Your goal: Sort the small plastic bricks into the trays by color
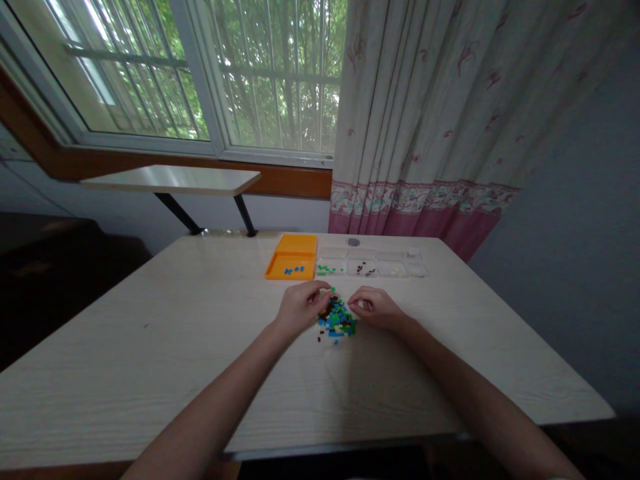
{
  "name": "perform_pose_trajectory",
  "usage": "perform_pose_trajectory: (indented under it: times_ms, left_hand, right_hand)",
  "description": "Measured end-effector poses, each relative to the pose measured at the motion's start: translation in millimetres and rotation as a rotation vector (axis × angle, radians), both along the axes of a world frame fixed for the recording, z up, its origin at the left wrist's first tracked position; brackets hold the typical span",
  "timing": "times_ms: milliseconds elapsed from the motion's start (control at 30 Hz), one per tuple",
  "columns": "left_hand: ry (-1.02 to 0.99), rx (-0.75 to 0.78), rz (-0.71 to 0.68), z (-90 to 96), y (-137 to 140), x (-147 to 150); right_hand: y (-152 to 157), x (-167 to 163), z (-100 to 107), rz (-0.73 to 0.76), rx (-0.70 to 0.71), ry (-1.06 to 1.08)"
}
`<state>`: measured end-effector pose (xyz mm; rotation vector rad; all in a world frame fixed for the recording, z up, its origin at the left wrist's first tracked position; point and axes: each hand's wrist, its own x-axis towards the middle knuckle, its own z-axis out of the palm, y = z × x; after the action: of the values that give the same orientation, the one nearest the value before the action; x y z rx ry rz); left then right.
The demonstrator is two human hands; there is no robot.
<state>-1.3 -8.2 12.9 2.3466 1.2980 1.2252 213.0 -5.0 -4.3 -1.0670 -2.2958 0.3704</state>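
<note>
On the desk (150, 360), at the centre of my clock, sits the brick pile (337, 323): tiny blue, green, dark & pale pcs, w/ a few strays (336, 342) toward 6 & 7 o'clock. L hand (299, 307) is at the pile's 10 o'clock, thumb & index curled toward each other w/ a small gap; a green brick (333, 289) shows right by the index tip, but I can't tell from my feed if it's gripped. R hand (377, 308) is at 2 o'clock, thumb & index tips almost together just beside the heap; anything btwn them is too small for me to make out.

Orange box (299, 244) lies open at 11 o'clock, blue pcs (294, 270) in its near half. Clear tray (360, 254) is right beside it, 12 to 1 o'clock: green pcs (323, 271) in the leftmost near compartment, dark pcs (359, 269) in the next, what look like pale bits (396, 271) after that.

Handling, my guess: hard plastic, next to no weight, stiff, not fragile, but slick & small enough to skid if squeezed off-centre. Best hold: thumb & index pads flat on opp. side faces, one pc at a time, from the heap's edge. Light touch is enough; pressing down would prob scatter the lot.
</note>
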Motion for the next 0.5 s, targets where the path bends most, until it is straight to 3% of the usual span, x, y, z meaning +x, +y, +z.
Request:
perform_pose_trajectory:
  times_ms: [167,500]
  left_hand:
    - [-0.161,0.121,0.02,4.1,-1.9,-1.5]
    - [-0.22,0.137,0.011,1.2,-2.1,0.8]
  right_hand:
    - [-0.3,3.1,0.3,0.069,-0.089,-0.078]
    - [2.6,2.3,-3.1,0.081,-0.087,-0.095]
